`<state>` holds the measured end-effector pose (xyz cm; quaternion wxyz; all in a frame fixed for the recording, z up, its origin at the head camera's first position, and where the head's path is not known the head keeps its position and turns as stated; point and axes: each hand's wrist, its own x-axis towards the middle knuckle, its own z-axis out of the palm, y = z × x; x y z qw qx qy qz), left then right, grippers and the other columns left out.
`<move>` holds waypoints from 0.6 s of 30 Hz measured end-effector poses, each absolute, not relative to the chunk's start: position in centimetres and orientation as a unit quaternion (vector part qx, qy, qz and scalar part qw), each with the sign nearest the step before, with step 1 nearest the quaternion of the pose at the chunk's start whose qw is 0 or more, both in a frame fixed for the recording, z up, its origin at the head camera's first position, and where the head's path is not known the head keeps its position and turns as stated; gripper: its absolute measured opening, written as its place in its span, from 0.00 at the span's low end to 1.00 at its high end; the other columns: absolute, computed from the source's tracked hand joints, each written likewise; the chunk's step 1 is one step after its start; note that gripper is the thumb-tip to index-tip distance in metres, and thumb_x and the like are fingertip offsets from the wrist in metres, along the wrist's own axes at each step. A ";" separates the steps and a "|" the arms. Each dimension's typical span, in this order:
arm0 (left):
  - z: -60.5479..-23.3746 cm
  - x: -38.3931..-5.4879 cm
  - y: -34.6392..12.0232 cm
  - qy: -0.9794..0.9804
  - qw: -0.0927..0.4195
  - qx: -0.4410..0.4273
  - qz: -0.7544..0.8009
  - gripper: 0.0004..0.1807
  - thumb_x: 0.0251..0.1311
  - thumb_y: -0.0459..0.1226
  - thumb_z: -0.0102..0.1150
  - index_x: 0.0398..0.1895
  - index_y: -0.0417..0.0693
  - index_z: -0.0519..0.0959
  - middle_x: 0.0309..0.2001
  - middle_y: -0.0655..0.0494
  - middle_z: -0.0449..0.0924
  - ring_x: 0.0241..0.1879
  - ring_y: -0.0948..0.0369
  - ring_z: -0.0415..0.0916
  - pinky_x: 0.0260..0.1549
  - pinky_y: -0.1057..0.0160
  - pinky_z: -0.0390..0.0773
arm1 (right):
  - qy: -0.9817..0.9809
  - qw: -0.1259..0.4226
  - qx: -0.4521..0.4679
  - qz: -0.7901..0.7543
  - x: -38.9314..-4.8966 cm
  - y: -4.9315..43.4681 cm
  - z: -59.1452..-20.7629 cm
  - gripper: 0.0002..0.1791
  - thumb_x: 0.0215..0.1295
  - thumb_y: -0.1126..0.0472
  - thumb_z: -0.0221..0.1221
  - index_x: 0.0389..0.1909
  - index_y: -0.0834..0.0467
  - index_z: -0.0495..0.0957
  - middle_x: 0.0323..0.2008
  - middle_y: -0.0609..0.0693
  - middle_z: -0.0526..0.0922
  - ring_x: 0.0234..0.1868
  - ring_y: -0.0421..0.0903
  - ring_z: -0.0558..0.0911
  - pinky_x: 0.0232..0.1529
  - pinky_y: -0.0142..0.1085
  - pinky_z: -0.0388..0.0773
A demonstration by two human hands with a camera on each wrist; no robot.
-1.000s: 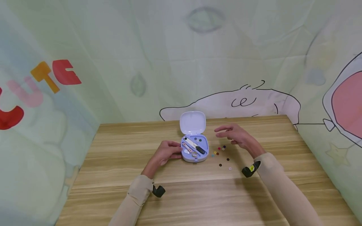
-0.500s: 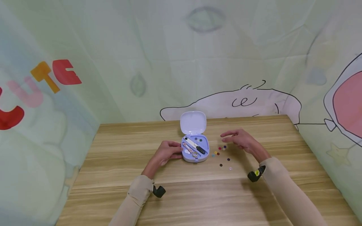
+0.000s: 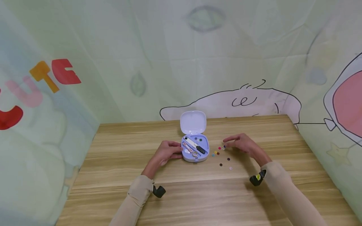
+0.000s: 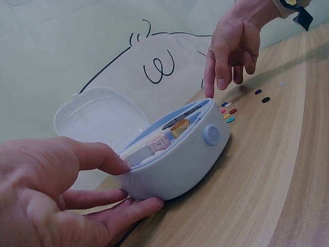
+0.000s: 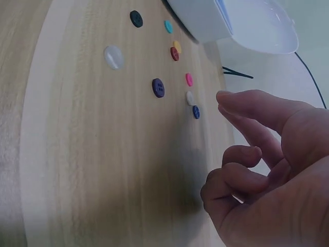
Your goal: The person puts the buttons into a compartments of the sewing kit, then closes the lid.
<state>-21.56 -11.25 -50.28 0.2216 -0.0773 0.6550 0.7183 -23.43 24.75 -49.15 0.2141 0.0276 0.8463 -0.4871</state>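
A small lilac sewing box [image 3: 195,160] stands on the table with its lid [image 3: 193,122] raised. My left hand [image 3: 165,153] holds its left side, thumb at the rim and fingers against the lower wall in the left wrist view. Inside lie a white tool with a black end [image 3: 200,150], a gold ring-shaped thimble [image 4: 180,128] and a few buttons [image 3: 200,140]. To the right of the box my right hand [image 3: 244,146] hovers with nothing held, index finger and thumb extended near a blue button [image 5: 196,111], a white button [image 5: 190,98] and a pink button [image 5: 189,79].
More loose buttons lie on the wooden table [image 3: 118,175]: turquoise [image 5: 168,27], yellow [image 5: 177,46], red [image 5: 175,54], navy [image 5: 158,88], black [image 5: 135,19] and a clear one [image 5: 113,57]. A printed cloth [image 3: 141,62] rises behind the table's far edge.
My right hand has moved right, away from the box, and then lower toward the buttons. The left hand stays at the box.
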 end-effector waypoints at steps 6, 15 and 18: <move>-50.2 -21.5 -11.2 0.656 0.222 -0.077 0.717 0.16 0.67 0.22 0.60 0.55 0.20 0.74 0.47 0.35 0.80 0.38 0.53 0.84 0.46 0.55 0.89 | 0.854 0.203 0.034 -0.477 -23.3 24.5 -49.4 0.15 0.66 0.60 0.70 0.52 0.58 0.88 0.31 0.49 0.78 0.27 0.46 0.68 0.22 0.31 0.61; -50.2 -21.5 -11.2 0.653 0.221 -0.077 0.720 0.16 0.67 0.21 0.60 0.55 0.20 0.74 0.46 0.35 0.80 0.38 0.53 0.84 0.45 0.55 0.90 | 0.881 0.176 0.009 -0.440 -23.0 24.0 -49.3 0.13 0.65 0.62 0.69 0.50 0.60 0.89 0.41 0.52 0.86 0.38 0.48 0.75 0.37 0.36 0.72; -50.2 -21.5 -11.2 0.655 0.222 -0.077 0.718 0.16 0.67 0.21 0.60 0.55 0.20 0.74 0.47 0.35 0.80 0.38 0.53 0.84 0.46 0.54 0.89 | 0.887 0.166 0.005 -0.431 -22.9 24.0 -49.5 0.12 0.66 0.62 0.69 0.48 0.59 0.89 0.43 0.53 0.87 0.40 0.49 0.76 0.39 0.36 0.73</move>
